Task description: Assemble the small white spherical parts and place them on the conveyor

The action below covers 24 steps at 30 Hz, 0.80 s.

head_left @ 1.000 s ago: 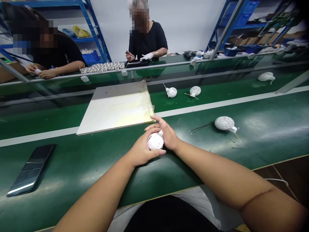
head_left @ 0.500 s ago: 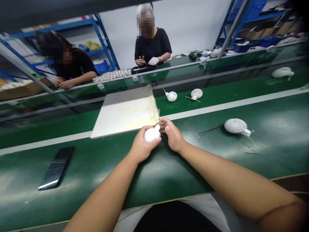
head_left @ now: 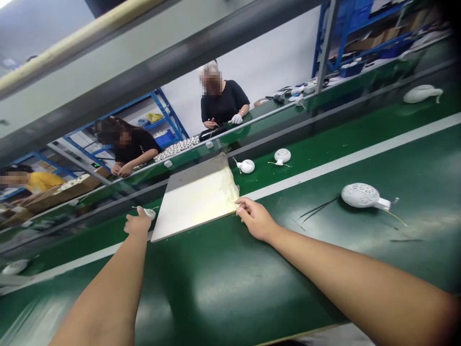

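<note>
My left hand (head_left: 138,222) reaches over the belt, just left of the pale board (head_left: 190,209). Its fingers are curled at a small white round part (head_left: 150,213), partly hidden behind the hand, with thin wires sticking out. My right hand (head_left: 256,218) is by the board's near right corner, fingers bent with a gap between thumb and forefinger and nothing seen in them. Whether it touches the board I cannot tell. Past the board lie two white rounded parts with wires, one (head_left: 247,166) left of the other (head_left: 282,155).
A larger white openwork part (head_left: 360,195) with dark wires lies on the green surface (head_left: 396,158) at right. Farther off is another white part (head_left: 421,93); one more (head_left: 15,266) is at far left. A rail (head_left: 273,117) separates me from several co-workers. A beam (head_left: 144,62) crosses above.
My left hand has moved left from the middle to beyond the board's left side, taking the white part along. My right hand stays by the board's corner. The view has tilted.
</note>
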Available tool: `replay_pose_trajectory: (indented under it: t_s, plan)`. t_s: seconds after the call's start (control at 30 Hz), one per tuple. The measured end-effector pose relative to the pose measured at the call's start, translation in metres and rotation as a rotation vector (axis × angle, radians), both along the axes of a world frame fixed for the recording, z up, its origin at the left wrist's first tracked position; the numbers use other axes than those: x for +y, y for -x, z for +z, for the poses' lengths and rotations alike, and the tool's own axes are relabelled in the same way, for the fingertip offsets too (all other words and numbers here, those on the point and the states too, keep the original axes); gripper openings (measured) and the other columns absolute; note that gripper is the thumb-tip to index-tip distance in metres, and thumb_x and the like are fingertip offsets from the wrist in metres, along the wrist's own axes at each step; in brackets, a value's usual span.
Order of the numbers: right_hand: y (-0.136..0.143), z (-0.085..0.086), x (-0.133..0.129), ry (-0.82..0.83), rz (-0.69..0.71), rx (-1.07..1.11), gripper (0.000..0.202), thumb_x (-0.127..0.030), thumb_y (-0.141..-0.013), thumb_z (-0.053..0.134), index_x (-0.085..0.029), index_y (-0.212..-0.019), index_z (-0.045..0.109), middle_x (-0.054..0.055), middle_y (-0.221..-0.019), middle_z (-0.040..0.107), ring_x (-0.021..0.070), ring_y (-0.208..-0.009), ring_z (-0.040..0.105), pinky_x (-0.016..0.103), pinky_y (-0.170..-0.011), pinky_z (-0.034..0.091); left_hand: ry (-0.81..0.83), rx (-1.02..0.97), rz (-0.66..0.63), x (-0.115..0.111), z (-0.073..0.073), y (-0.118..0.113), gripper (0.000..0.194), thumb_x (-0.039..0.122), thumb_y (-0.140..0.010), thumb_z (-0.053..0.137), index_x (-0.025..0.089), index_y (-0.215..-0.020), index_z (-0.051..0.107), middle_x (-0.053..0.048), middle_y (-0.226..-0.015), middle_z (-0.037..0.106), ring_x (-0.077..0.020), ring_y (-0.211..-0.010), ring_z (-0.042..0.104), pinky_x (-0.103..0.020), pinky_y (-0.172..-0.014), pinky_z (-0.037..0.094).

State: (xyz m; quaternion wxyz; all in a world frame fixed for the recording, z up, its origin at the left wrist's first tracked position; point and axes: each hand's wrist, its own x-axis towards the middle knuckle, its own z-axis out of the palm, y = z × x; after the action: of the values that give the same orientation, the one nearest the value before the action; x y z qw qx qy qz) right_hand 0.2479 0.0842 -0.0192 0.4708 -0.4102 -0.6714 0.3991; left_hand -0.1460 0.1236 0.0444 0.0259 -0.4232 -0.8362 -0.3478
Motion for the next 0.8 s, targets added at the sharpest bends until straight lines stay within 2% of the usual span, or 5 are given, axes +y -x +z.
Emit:
replay_pose_trajectory:
  t_s: [0.2, 0.3, 0.43, 0.63, 0.8]
  plan:
    - [0.001, 0.004, -0.002, -0.019, -0.028, -0.014, 0.022, -0.035, -0.094, 0.052, -0.020, -0.101, 0.066, 0.001, -0.076, 0.064, 0.0165, -0.069, 0.058, 0.030, -0.066, 0.043, -0.171, 0.361, -0.403, 0.073, 0.022, -0.103, 0.055, 0.041, -0.096, 0.042, 0.005, -0.137, 0.048, -0.025, -0.145, 0.047, -0.0348, -0.140, 0.037, -0.048, -0.120, 0.022]
    - [0.002, 0.004, -0.002, -0.011, -0.028, 0.001, 0.017, -0.032, -0.092, 0.053, -0.020, -0.093, 0.066, 0.000, -0.073, 0.063, 0.0159, -0.065, 0.056, 0.028, -0.062, 0.041, -0.170, 0.540, -0.780, 0.097, 0.027, -0.191, 0.057, 0.045, -0.094, 0.051, 0.008, -0.137, 0.051, -0.023, -0.146, 0.048, -0.0363, -0.140, 0.036, -0.050, -0.119, 0.023]
    - [0.003, 0.005, -0.004, -0.023, -0.021, 0.007, 0.013, -0.027, -0.091, 0.053, -0.020, -0.086, 0.063, -0.002, -0.068, 0.060, 0.0144, -0.061, 0.052, 0.027, -0.060, 0.038, 0.091, 0.643, -0.981, 0.112, 0.017, -0.274, 0.082, 0.035, -0.073, 0.079, 0.019, -0.145, 0.044, -0.017, -0.156, 0.038, -0.0401, -0.148, 0.021, -0.059, -0.120, 0.011]
    - [0.005, 0.005, -0.003, -0.015, -0.032, 0.033, 0.013, -0.026, -0.091, 0.052, -0.020, -0.087, 0.063, -0.002, -0.069, 0.060, 0.0140, -0.062, 0.052, 0.027, -0.060, 0.039, 0.154, 0.455, -0.921, 0.126, 0.001, -0.280, 0.050, 0.028, -0.084, 0.067, 0.013, -0.131, 0.058, -0.021, -0.128, 0.064, -0.0368, -0.122, 0.056, -0.056, -0.112, 0.030]
    - [0.004, -0.002, 0.006, -0.033, -0.150, 0.085, 0.019, -0.029, -0.090, 0.053, -0.020, -0.104, 0.062, 0.000, -0.077, 0.058, 0.0155, -0.067, 0.055, 0.030, -0.067, 0.046, 0.047, 0.242, -0.898, 0.090, 0.004, -0.254, 0.049, 0.037, -0.092, 0.059, 0.014, -0.135, 0.054, -0.016, -0.130, 0.064, -0.0264, -0.113, 0.064, -0.037, -0.100, 0.047]
